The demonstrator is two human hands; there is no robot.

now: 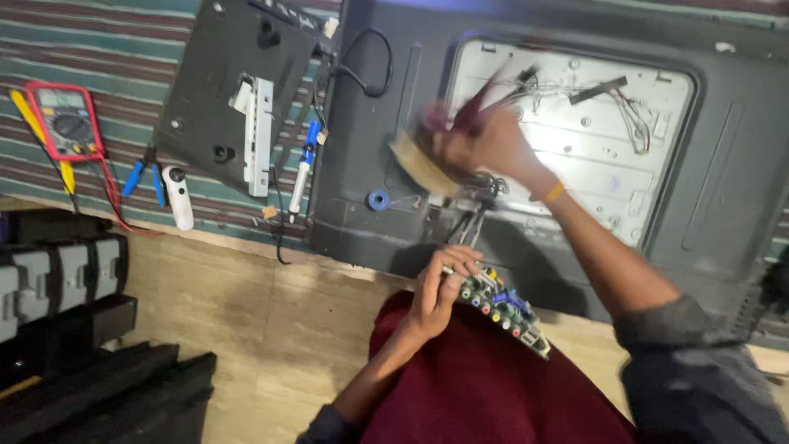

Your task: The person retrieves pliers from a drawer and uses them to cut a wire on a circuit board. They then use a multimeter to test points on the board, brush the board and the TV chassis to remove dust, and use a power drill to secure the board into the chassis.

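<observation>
one multimeter (66, 122), one circuit board (501, 308), two hands (440, 288) (one blurred)

The person wears a dark grey-blue shirt with long sleeves, and both sleeves are pushed up so the forearms are bare. A thin yellow-orange band (554, 192) goes around the wrist of the right hand (485, 144), while the left hand (440, 288) has nothing on it. The legs are covered by dark red cloth (485, 386).

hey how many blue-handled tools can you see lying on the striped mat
2. A pair of blue-handled pliers lies just right of the red multimeter, beside a white oblong gadget. A blue-and-white pen-shaped tool lies by the open television back. Others may be hidden under panels.
</observation>
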